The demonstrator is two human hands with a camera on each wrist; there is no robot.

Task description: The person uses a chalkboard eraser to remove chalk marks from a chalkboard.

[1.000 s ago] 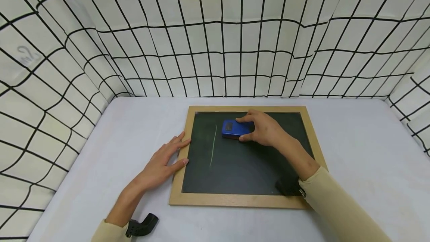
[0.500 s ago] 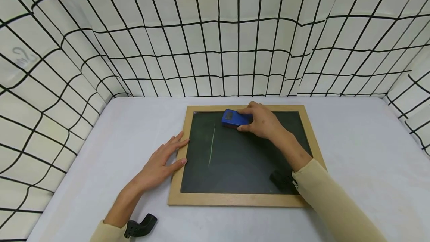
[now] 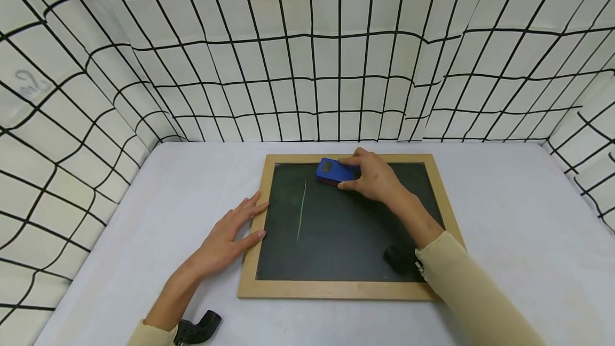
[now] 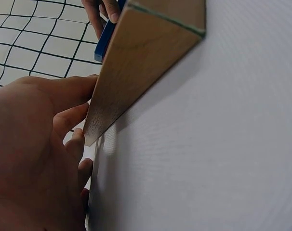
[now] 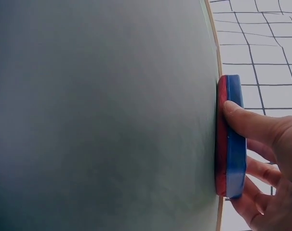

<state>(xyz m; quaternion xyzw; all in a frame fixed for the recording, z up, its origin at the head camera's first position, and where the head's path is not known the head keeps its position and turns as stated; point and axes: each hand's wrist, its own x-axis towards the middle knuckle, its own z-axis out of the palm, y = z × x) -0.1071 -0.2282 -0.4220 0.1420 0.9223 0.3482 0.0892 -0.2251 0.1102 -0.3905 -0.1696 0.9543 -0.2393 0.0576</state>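
A wood-framed chalkboard (image 3: 346,239) lies on the white table. One thin, pale chalk line (image 3: 301,212) runs up its left part. My right hand (image 3: 377,178) grips a blue chalkboard eraser (image 3: 330,171) by its sides, near the board's top edge and right of the line. In the right wrist view, the red felt side of the eraser (image 5: 221,144) lies against the dark surface, with the thumb on its near side. My left hand (image 3: 226,239) rests on the board's left frame, fingers spread; the left wrist view shows its fingertips touching the frame's edge (image 4: 131,62).
White walls with a black grid (image 3: 326,57) rise behind the table and on both sides. White tabletop (image 3: 509,218) surrounds the board. A black wrist-worn device (image 3: 198,329) sits at the left cuff and another (image 3: 399,259) at the right.
My right hand has moved the eraser slightly up the board toward the top frame, then held it nearly still. My left hand stays at the left frame.
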